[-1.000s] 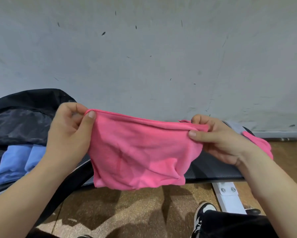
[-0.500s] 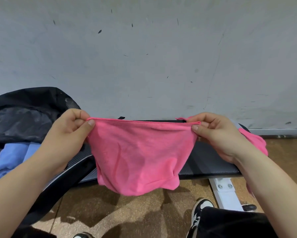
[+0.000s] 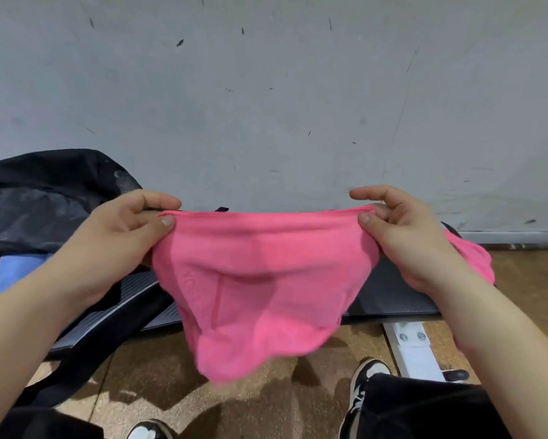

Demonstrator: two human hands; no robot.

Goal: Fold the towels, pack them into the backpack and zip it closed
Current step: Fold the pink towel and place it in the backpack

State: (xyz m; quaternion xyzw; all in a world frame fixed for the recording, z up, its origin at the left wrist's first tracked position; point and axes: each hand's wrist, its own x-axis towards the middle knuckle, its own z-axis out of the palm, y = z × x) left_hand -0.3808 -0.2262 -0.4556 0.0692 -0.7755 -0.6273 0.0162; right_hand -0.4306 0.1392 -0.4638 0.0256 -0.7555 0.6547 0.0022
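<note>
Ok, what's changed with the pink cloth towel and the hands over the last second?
The left hand and right hand drew slightly apart and levelled the top edge of the pink cloth towel, which slanted down rightward before. Nothing was taken or released: both hands keep pinching its top corners. The blue towel still lies in the black fabric backpack.

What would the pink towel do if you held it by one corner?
Probably flop down limp: the pink towel sags between the left hand and right hand pinching its top edge. Likely light too, since mere pinches hold it up.
</note>
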